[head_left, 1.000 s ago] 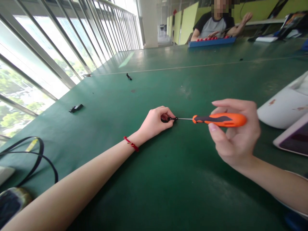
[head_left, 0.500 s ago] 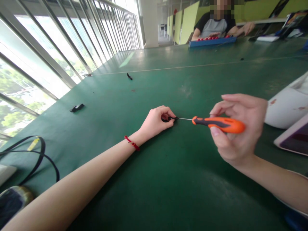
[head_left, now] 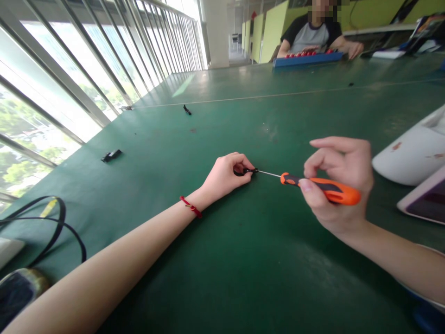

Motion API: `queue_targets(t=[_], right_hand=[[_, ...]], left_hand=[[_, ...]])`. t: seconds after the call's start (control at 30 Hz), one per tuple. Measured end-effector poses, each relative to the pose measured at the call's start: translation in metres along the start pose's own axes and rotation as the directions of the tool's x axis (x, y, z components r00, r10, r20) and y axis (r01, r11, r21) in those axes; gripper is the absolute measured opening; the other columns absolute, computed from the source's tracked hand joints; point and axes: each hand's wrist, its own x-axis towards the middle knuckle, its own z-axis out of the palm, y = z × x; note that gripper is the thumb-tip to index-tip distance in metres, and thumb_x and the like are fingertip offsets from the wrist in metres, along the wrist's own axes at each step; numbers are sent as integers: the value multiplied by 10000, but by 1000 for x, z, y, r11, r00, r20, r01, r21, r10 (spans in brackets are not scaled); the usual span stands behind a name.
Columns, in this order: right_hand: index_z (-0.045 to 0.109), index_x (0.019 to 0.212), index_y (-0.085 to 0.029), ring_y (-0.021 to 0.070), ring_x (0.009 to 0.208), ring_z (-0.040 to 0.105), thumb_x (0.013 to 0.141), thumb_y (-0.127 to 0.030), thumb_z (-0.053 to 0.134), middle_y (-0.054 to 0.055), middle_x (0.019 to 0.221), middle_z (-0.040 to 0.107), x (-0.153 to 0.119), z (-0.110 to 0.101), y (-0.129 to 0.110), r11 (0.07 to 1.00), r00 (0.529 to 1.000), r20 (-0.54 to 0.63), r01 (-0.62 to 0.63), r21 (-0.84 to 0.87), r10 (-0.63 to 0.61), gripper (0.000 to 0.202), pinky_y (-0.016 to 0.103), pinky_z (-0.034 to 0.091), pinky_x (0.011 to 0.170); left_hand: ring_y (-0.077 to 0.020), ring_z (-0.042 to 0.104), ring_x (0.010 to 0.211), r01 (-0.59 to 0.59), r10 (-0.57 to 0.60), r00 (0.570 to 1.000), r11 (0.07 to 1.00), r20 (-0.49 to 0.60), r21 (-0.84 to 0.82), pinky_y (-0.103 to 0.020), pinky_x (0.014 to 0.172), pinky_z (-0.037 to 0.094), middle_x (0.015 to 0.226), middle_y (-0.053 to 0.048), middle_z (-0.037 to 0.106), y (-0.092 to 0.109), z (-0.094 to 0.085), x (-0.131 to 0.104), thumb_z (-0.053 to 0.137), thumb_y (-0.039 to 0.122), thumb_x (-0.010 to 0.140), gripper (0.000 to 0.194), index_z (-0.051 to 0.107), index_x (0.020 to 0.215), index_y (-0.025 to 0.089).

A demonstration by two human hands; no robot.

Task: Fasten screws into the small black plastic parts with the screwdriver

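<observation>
My left hand point(head_left: 229, 174) rests on the green table point(head_left: 222, 260), closed in a pinch on a small black part point(head_left: 247, 171) whose kind is unclear. A screwdriver point(head_left: 335, 190) with an orange and dark grey handle lies in my right hand point(head_left: 342, 181), held between thumb and fingers. Its thin shaft runs left, and the tip meets the black part at my left fingertips. The handle's butt end tilts down a little to the right. What sits right at the tip is too small to make out.
Two black pieces lie at the left, one nearer point(head_left: 111, 156) and one farther point(head_left: 187, 110). A black cable point(head_left: 62, 218) curls at the left edge. To the right stand a white container point(head_left: 410, 153) and a pale-edged device point(head_left: 424, 202). Across the table a person sits behind a blue tray point(head_left: 309, 60).
The screwdriver's handle end has swung lower, and my right fingers have shifted around it. My left hand has stayed put. The person opposite has lowered one hand toward the table.
</observation>
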Motion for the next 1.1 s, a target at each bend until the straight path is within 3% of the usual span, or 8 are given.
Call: queue_targets(t=[0.13, 0.27, 0.33, 0.43, 0.53, 0.7, 0.9, 1.1], right_hand=[[599, 791, -258, 134, 534, 531, 759, -216, 596, -25, 608, 549, -3, -1, -3, 985, 999, 29, 38, -169, -33, 53, 326, 419, 545], [582, 1023, -242, 157, 676, 553, 659, -167, 640, 29, 866, 548, -2, 1, 0, 995, 992, -76, 102, -10, -102, 376, 335, 456, 588], [549, 1091, -249, 156, 641, 536, 651, -180, 645, 22, 835, 531, -1, 0, 1, 996, 996, -51, 72, 49, -70, 455, 335, 444, 559], [597, 942, -260, 126, 487, 464, 742, -231, 603, -31, 594, 495, -2, -2, -3, 997, 999, 32, 6, -75, -3, 202, 330, 401, 524], [614, 833, -262, 130, 507, 497, 784, -239, 569, -20, 601, 536, -3, -2, -4, 989, 1000, 24, -7, -147, 11, 70, 322, 403, 518], [566, 1049, -248, 172, 702, 549, 632, -189, 654, 39, 899, 532, -1, 1, 3, 996, 994, -93, 65, 66, -59, 431, 345, 466, 589], [606, 841, -240, 95, 449, 440, 758, -222, 588, -60, 532, 484, -3, -4, -1, 990, 999, 50, 14, -142, -7, 87, 319, 401, 561], [553, 1053, -259, 163, 711, 557, 635, -201, 643, 31, 906, 536, 0, 0, 5, 995, 991, -103, 95, 38, -91, 431, 334, 466, 602]], left_hand=[[-93, 567, 672, 2, -2, 1000, 1000, -3, -3, -216, 662, 493, 782, -19, 624, 0, 0, 0, 594, 148, 711, 105, 660, 792, 142], [-90, 568, 675, 2, -2, 1000, 1000, -2, -2, -211, 664, 491, 782, -18, 629, 0, 0, 0, 591, 140, 709, 103, 658, 787, 138], [-91, 568, 677, 1, -1, 1000, 1000, 4, 1, -211, 663, 490, 781, -18, 629, 1, 0, 0, 589, 139, 707, 110, 658, 793, 135], [-93, 567, 677, 4, -4, 1000, 1000, 11, -2, -214, 663, 490, 785, -22, 631, 1, 0, 0, 586, 143, 709, 120, 661, 802, 133], [-95, 568, 679, 12, -12, 1000, 1000, 8, -1, -217, 665, 491, 786, -24, 633, 1, 0, 0, 588, 147, 708, 120, 662, 802, 134], [-97, 570, 680, 16, -15, 1000, 1000, 8, -3, -217, 663, 491, 783, -22, 635, 1, 0, 0, 590, 150, 709, 109, 657, 793, 138], [-94, 567, 674, 2, -2, 1000, 1000, 6, -3, -213, 661, 492, 783, -22, 635, 1, 0, 0, 591, 150, 709, 110, 659, 794, 138], [-97, 575, 679, 12, -12, 1000, 1000, 2, -1, -218, 667, 496, 782, -22, 638, 1, 0, 0, 594, 148, 705, 101, 651, 788, 140]])
